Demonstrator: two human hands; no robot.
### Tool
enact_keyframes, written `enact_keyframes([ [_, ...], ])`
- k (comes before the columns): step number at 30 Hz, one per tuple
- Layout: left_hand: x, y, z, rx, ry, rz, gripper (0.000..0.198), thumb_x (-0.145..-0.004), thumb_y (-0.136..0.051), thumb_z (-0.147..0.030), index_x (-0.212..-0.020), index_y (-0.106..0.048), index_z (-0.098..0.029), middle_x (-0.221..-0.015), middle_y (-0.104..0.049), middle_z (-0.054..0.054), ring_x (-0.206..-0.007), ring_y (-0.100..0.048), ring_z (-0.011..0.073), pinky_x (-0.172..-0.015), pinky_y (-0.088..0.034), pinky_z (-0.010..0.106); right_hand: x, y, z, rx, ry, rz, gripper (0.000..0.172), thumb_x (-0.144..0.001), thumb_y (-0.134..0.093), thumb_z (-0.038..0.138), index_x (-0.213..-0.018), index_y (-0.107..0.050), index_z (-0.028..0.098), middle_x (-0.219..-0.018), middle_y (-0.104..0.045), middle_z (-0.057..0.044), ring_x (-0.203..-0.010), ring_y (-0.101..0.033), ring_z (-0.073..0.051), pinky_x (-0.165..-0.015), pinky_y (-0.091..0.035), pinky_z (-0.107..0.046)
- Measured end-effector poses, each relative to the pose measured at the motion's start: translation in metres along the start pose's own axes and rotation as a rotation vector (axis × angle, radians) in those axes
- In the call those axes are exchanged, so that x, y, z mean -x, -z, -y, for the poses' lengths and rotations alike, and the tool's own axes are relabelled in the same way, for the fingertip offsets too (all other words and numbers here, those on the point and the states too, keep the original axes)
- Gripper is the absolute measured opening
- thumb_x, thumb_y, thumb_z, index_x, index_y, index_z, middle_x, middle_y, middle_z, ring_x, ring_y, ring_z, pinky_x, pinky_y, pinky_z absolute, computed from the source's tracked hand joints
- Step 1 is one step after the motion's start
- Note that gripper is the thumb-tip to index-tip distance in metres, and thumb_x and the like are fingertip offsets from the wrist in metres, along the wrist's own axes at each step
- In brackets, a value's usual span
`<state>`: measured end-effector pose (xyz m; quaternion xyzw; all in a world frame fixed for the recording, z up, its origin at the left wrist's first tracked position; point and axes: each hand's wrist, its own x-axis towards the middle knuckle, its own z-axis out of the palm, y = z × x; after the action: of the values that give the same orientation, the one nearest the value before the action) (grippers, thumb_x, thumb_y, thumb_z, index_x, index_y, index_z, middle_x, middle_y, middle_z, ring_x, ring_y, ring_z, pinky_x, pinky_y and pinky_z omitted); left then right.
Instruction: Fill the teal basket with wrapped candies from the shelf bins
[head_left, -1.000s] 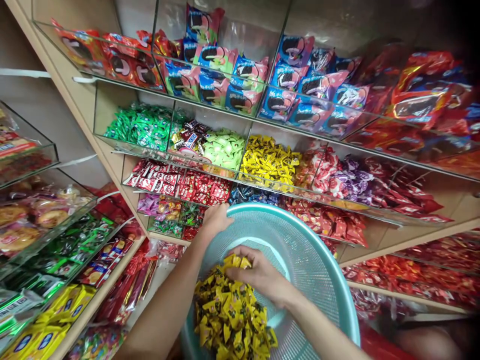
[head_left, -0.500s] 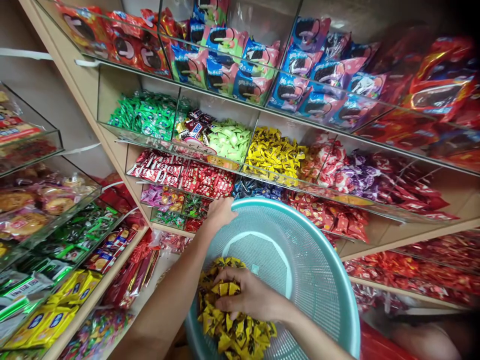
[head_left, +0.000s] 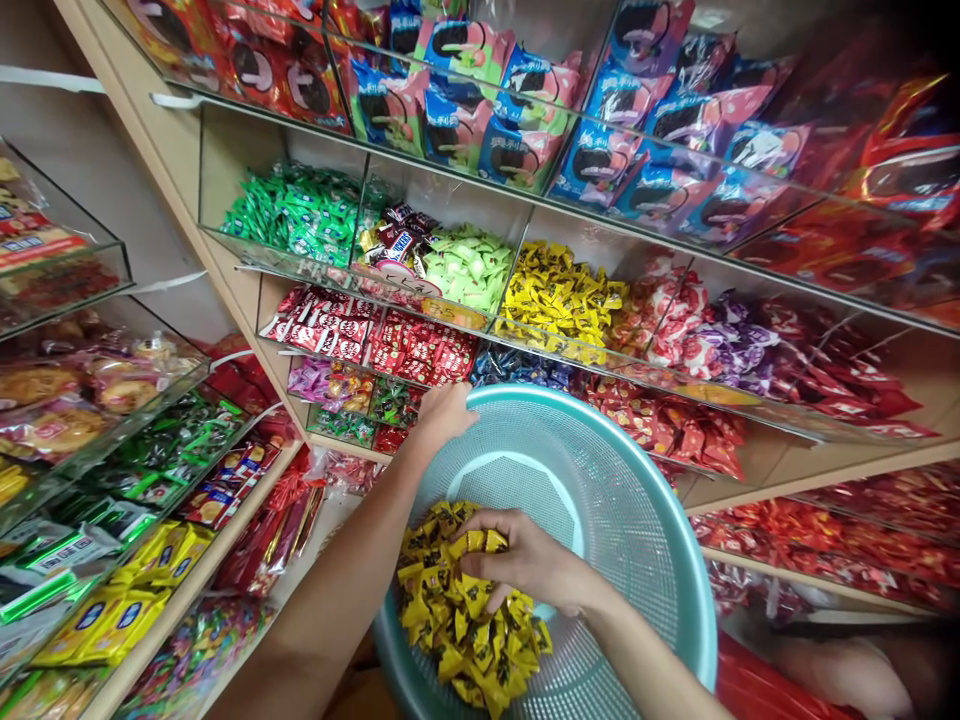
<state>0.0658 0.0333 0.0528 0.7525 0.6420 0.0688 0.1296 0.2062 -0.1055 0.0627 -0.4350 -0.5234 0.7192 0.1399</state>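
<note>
A large teal mesh plastic basket point(head_left: 637, 480) is tilted in front of me, its mouth facing up toward me. My left hand point(head_left: 446, 412) grips its upper left rim, with the fingers mostly hidden over the edge. Yellow wrapped candies point(head_left: 476, 630) lie heaped on the basket's lower left side. Inside the basket, my right hand point(head_left: 525, 560) is curled around several of these candies, which show between thumb and fingers, just over the pile.
Clear-fronted shelf bins ahead hold green candies point(head_left: 300, 212), pale green candies point(head_left: 469, 265), yellow candies point(head_left: 559, 300) and blue cookie packs point(head_left: 517, 145). More snack bins point(head_left: 97, 400) line the left. A person's bare skin point(head_left: 847, 670) shows at the lower right.
My right hand has lifted slightly and moved right, with candies in its fingers. The left hand keeps its hold on the rim. The view has shifted a little.
</note>
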Motion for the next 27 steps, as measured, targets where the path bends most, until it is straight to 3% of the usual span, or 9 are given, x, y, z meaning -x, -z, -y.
enact_keyframes([
  [5,0.0,0.001,-0.002,0.004,0.015,0.026,0.037,-0.071,-0.053,-0.046,-0.1,-0.054,-0.023,-0.099,-0.062,0.004,-0.094,-0.056,0.0202,-0.08,-0.04,0.028,0.003,-0.001,0.002,0.078,0.001,0.043,0.032,-0.066,-0.062,0.035,-0.094,-0.058,0.02,-0.087,-0.051,-0.001,-0.065,-0.05,-0.009,-0.044,-0.05,-0.02],
  [10,-0.001,-0.001,-0.004,-0.003,0.011,0.023,0.038,-0.07,-0.053,-0.046,-0.1,-0.055,-0.023,-0.098,-0.062,0.005,-0.092,-0.056,0.0206,-0.078,-0.041,0.028,0.006,-0.005,0.0,0.074,-0.065,0.157,0.036,-0.067,-0.063,0.033,-0.1,-0.053,0.022,-0.103,-0.052,-0.004,-0.056,-0.057,-0.007,-0.035,-0.038,-0.012],
  [15,-0.001,-0.005,-0.007,0.018,-0.022,0.018,0.038,-0.071,-0.053,-0.045,-0.1,-0.055,-0.021,-0.098,-0.062,0.007,-0.092,-0.056,0.0232,-0.078,-0.041,0.032,0.009,-0.008,-0.006,0.05,-0.1,0.185,0.04,-0.066,-0.064,0.034,-0.102,-0.051,0.024,-0.112,-0.05,-0.004,-0.049,-0.056,-0.005,-0.033,-0.036,-0.012],
  [17,-0.001,-0.005,-0.009,0.031,-0.02,0.021,0.039,-0.071,-0.053,-0.045,-0.102,-0.055,-0.022,-0.1,-0.061,0.007,-0.093,-0.055,0.0229,-0.079,-0.04,0.032,0.01,-0.008,-0.007,0.078,-0.1,0.169,0.039,-0.066,-0.064,0.034,-0.101,-0.051,0.023,-0.109,-0.052,-0.004,-0.045,-0.054,-0.004,-0.032,-0.036,-0.013],
  [20,-0.001,-0.005,-0.011,0.034,-0.02,0.027,0.04,-0.071,-0.053,-0.045,-0.104,-0.054,-0.022,-0.1,-0.061,0.007,-0.094,-0.055,0.0227,-0.079,-0.04,0.032,0.009,-0.006,-0.009,0.087,-0.082,0.131,0.036,-0.068,-0.062,0.036,-0.098,-0.052,0.02,-0.087,-0.058,-0.002,-0.043,-0.053,-0.005,-0.033,-0.036,-0.013],
  [23,-0.001,-0.005,-0.012,0.017,-0.019,0.029,0.038,-0.072,-0.052,-0.045,-0.102,-0.055,-0.022,-0.1,-0.062,0.007,-0.095,-0.054,0.0219,-0.08,-0.04,0.031,0.007,-0.005,-0.009,-0.026,-0.036,0.047,0.04,-0.068,-0.063,0.036,-0.1,-0.045,0.02,-0.071,-0.058,0.002,-0.046,-0.054,-0.007,-0.036,-0.038,-0.015],
  [27,-0.001,-0.007,-0.012,-0.011,-0.015,0.032,0.038,-0.071,-0.052,-0.046,-0.1,-0.055,-0.022,-0.097,-0.062,0.006,-0.092,-0.056,0.022,-0.078,-0.041,0.03,0.004,-0.004,-0.009,-0.19,0.01,-0.056,0.043,-0.064,-0.066,0.035,-0.093,-0.039,0.019,-0.067,-0.058,0.003,-0.055,-0.059,-0.011,-0.048,-0.046,-0.02],
])
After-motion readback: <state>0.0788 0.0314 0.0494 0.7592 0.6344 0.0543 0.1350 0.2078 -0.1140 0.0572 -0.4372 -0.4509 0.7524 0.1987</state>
